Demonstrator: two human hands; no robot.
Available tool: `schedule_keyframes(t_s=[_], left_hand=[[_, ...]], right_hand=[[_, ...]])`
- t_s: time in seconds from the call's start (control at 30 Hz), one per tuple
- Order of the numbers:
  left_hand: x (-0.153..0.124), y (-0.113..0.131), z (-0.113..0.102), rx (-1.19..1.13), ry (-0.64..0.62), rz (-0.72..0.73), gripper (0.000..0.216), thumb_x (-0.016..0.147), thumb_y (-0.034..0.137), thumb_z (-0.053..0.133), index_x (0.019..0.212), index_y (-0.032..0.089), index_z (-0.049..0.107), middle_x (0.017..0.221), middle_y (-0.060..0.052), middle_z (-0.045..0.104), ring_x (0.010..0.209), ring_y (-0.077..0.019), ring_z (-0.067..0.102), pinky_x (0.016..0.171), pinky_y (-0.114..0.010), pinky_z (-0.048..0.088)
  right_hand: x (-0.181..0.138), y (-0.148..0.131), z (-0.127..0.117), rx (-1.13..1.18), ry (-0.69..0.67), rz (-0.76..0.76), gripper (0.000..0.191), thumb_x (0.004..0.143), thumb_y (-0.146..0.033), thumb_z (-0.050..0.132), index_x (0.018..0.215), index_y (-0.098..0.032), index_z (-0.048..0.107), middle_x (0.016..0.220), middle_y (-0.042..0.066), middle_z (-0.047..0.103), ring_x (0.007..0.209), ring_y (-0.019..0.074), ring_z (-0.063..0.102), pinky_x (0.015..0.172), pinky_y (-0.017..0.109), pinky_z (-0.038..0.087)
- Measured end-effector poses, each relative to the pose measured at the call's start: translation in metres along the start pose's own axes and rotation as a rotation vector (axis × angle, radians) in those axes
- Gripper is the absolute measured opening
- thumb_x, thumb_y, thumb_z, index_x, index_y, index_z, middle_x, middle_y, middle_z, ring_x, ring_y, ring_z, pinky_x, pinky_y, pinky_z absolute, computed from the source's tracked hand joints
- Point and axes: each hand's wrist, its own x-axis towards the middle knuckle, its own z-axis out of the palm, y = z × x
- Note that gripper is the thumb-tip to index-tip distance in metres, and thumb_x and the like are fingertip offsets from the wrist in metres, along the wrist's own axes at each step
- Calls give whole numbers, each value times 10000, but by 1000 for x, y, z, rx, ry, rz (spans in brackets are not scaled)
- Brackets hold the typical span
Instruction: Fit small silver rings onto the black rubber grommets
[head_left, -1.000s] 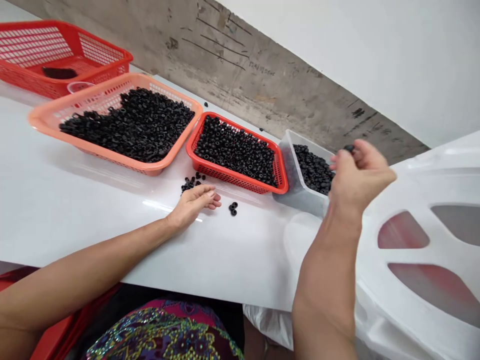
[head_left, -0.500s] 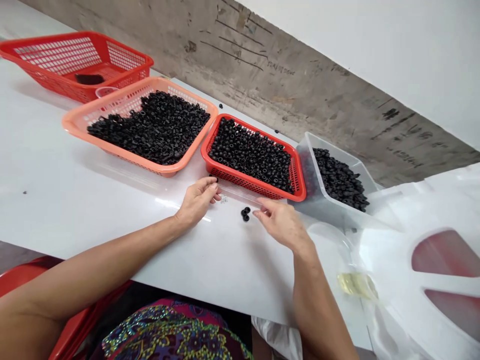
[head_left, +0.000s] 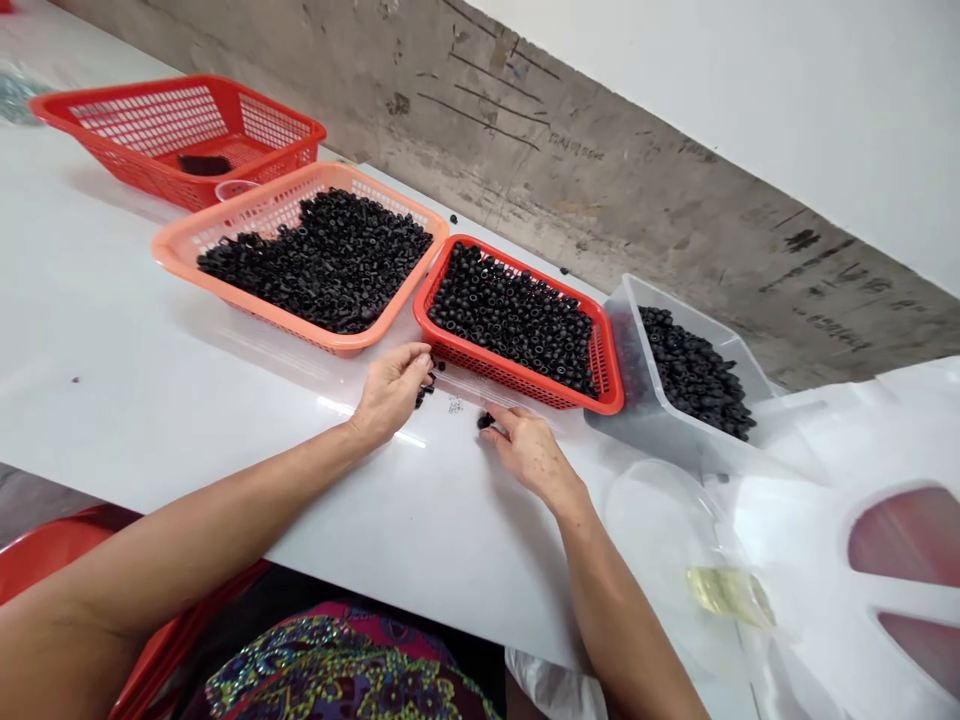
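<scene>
My left hand (head_left: 390, 393) rests on the white table (head_left: 187, 400), its fingers loosely curled beside a small cluster of black rings (head_left: 425, 395). My right hand (head_left: 531, 455) lies a little to the right, with its fingertips touching a few more black rings (head_left: 486, 421). Both hands sit just in front of a red mesh basket (head_left: 517, 383) heaped with the same rings. Under the right fingertips, the rings are partly hidden.
A peach plastic basket (head_left: 337, 340) and a clear plastic tub (head_left: 637, 340) also hold black rings. A red basket (head_left: 142, 165) stands at the far left. A concrete wall runs behind the table, and white plastic sheeting (head_left: 810, 540) lies to the right.
My right hand has moved left from the tub side and now reaches the small rings on the table. The left hand stays almost in place, with rings showing at its fingertips.
</scene>
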Motion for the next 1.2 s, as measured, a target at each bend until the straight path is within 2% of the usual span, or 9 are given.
schedule_keyframes(t_s=[0.13,0.23,0.43,0.53,0.77,0.87,1.0,1.1,1.2], left_hand=[[2,-4,-2,14,-8,5,244,821,326,555,956,148,652,761,-24,624,658,-119,559,567,-233,425],[5,-7,-2,30,19,2,259,811,331,572,975,146,651,761,-26,634,652,-122,566,574,-234,434],[12,-8,-4,50,93,35,226,803,306,578,948,148,650,723,-12,628,632,-116,564,602,-236,454],[15,-9,-5,46,103,37,206,803,296,568,922,148,647,720,-7,627,631,-112,561,601,-232,455],[14,-10,-4,78,53,28,222,792,280,578,950,142,652,681,-6,621,630,-123,570,626,-253,468],[14,-6,-4,72,66,24,210,771,241,589,944,142,657,687,-6,627,626,-125,570,623,-259,473],[10,0,-4,49,26,42,183,741,219,623,899,144,679,702,-10,638,633,-124,566,633,-260,471],[3,2,-2,-6,-85,72,214,752,265,647,924,144,688,755,-27,652,631,-122,569,616,-261,465],[-5,4,-1,-49,-209,118,297,805,347,626,1026,157,682,812,-42,651,630,-122,573,616,-273,472]], right_hand=[[12,1,-43,159,199,16,292,829,-357,627,1073,-226,718,910,57,730,792,214,671,764,342,511],[46,11,-76,121,344,115,287,830,-358,612,1032,-195,734,788,40,729,698,188,659,735,325,504],[126,38,-72,-111,-28,180,151,737,-230,687,858,-173,756,648,22,681,631,163,625,665,275,469],[137,40,-57,-149,-79,188,108,730,-234,690,803,-178,748,624,17,662,629,159,614,663,268,459],[135,48,-47,-76,-18,201,168,675,-135,642,814,-164,732,691,20,676,687,152,608,690,255,451],[133,49,-52,128,177,216,200,645,-127,649,834,-122,711,686,25,654,637,140,576,655,269,452],[105,24,-67,651,458,104,219,629,-200,700,833,-123,676,650,-11,604,537,99,504,520,243,409],[70,-12,-66,944,321,-43,243,626,-254,743,832,-159,656,642,-31,593,495,80,480,462,225,382],[45,-37,-45,1054,78,7,292,603,-287,795,805,-170,619,614,-36,589,486,85,500,441,220,387]])
